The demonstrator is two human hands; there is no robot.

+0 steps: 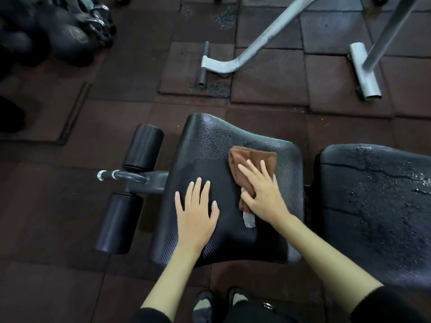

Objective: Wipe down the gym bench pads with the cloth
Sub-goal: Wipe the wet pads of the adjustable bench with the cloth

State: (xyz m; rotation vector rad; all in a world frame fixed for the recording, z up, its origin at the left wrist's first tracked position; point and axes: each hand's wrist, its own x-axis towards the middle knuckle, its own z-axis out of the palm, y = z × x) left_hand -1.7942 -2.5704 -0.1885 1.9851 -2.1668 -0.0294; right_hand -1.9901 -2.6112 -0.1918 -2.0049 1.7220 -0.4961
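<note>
Over on the seat pad (210, 148), head cam: right hand (263, 194) lies flat on the brown cloth (254, 157), fingers spread — pressing, not gripping. Left hand (198, 213) flat on bare pad. Cloth looks soft, light (probably bunches) — palm its middle.

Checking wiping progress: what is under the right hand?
A brown cloth lies under the right hand, pressed on the seat pad. The pad beneath the cloth is hidden.

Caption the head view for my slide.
Right hand presses a brown cloth onto the seat pad, left hand flat beside it; the neighbouring pad is beaded with droplets.
</note>
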